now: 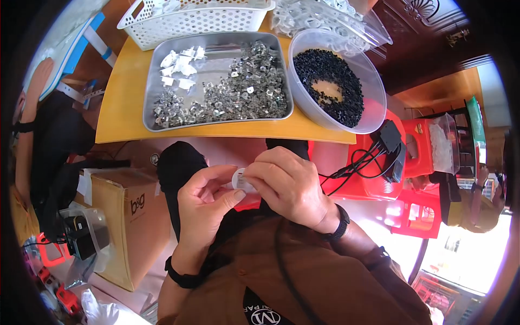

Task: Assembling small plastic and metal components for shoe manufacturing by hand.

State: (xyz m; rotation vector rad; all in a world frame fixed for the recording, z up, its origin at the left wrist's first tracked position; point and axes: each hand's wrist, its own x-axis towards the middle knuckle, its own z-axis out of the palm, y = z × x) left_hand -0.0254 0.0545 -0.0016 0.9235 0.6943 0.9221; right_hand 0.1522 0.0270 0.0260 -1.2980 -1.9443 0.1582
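Over my lap, my left hand point(208, 197) pinches a small round white plastic piece point(239, 177) between thumb and fingers. My right hand point(287, 184) is closed on the same piece from the other side, its fingertips bent over it and hiding part of it. On the table in front lies a metal tray point(216, 125) of small silvery metal parts point(254, 89). Several white plastic pieces point(179, 64) sit in its far left corner. To its right, touching or nearly so, a clear round tub point(374, 103) holds many small black parts point(330, 67).
A white perforated basket point(189, 24) and a clear container of translucent plastic parts point(319, 19) stand at the back of the yellow table point(122, 97). Black cables with a power block point(389, 138) rest on a red stool point(374, 179). A cardboard box point(130, 216) stands left. Other people sit at both sides.
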